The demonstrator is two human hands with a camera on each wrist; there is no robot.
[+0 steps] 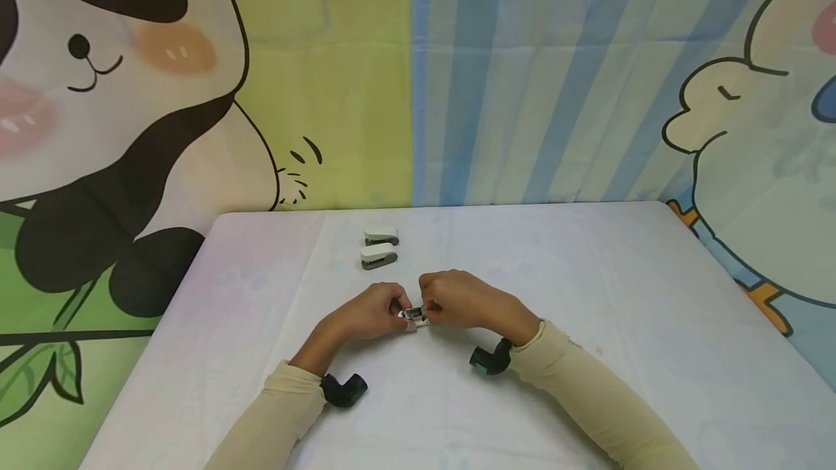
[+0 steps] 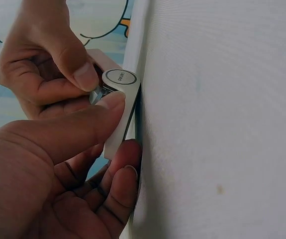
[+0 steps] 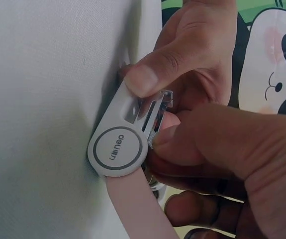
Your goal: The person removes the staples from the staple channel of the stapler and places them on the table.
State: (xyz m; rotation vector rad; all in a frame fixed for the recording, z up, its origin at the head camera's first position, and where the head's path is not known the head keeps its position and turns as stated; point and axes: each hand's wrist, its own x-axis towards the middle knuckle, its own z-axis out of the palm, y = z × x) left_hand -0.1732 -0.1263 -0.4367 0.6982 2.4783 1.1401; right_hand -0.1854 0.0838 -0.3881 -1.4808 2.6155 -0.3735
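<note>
Between both hands is a white mini stapler (image 1: 414, 315), swung apart to show its metal inner part. In the right wrist view its round "deli" label (image 3: 117, 151) faces up, and a pink arm (image 3: 138, 201) sticks out beneath it. My left hand (image 1: 372, 310) grips one end, thumb on top and fingers underneath. The right hand (image 1: 460, 299) has its fingers curled in at the other end, its thumb pressed against a small ridged metal piece (image 3: 151, 138) at the stapler's side. The right fingers hide part of what they pinch.
Two similar staplers, one white and grey (image 1: 379, 256) and another behind it (image 1: 382, 236), stand farther back on the white-covered table (image 1: 575, 267). Black wrist devices (image 1: 344, 390) jut out at both sleeves. A printed cloth (image 1: 353, 93) hangs behind the table.
</note>
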